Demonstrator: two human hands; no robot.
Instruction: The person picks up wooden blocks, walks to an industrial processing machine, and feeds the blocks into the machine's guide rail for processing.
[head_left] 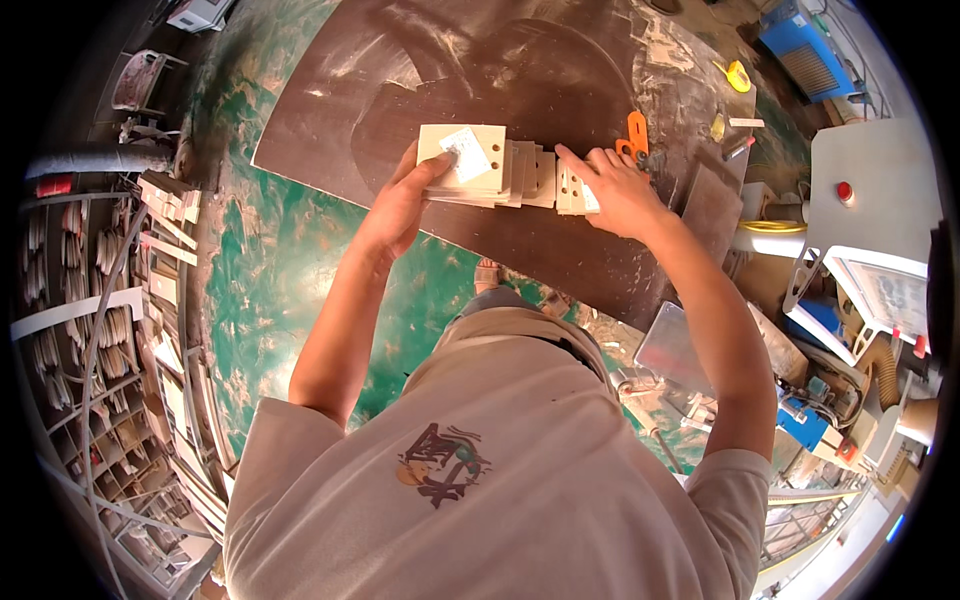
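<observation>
A row of small pale wooden boards [524, 172] overlaps across the dark brown tabletop [480, 85]. My left hand [403, 195] grips the left end, a stack of boards [478, 140] with drilled holes and a white paper label [465, 154] on top. Its thumb presses on the label and its fingers pass out of sight behind the stack. At the right end, my right hand [615, 188] is closed around a narrower stack [571, 192], also with holes and a bit of white label. The palm covers part of that stack.
An orange tool [634, 135] lies just beyond my right hand. A yellow tape measure [737, 76] sits near the far right table edge. Shelves with many boards [110, 340] stand left; a grey machine housing with a red button [845, 191] stands right. Dust covers the green floor [280, 270].
</observation>
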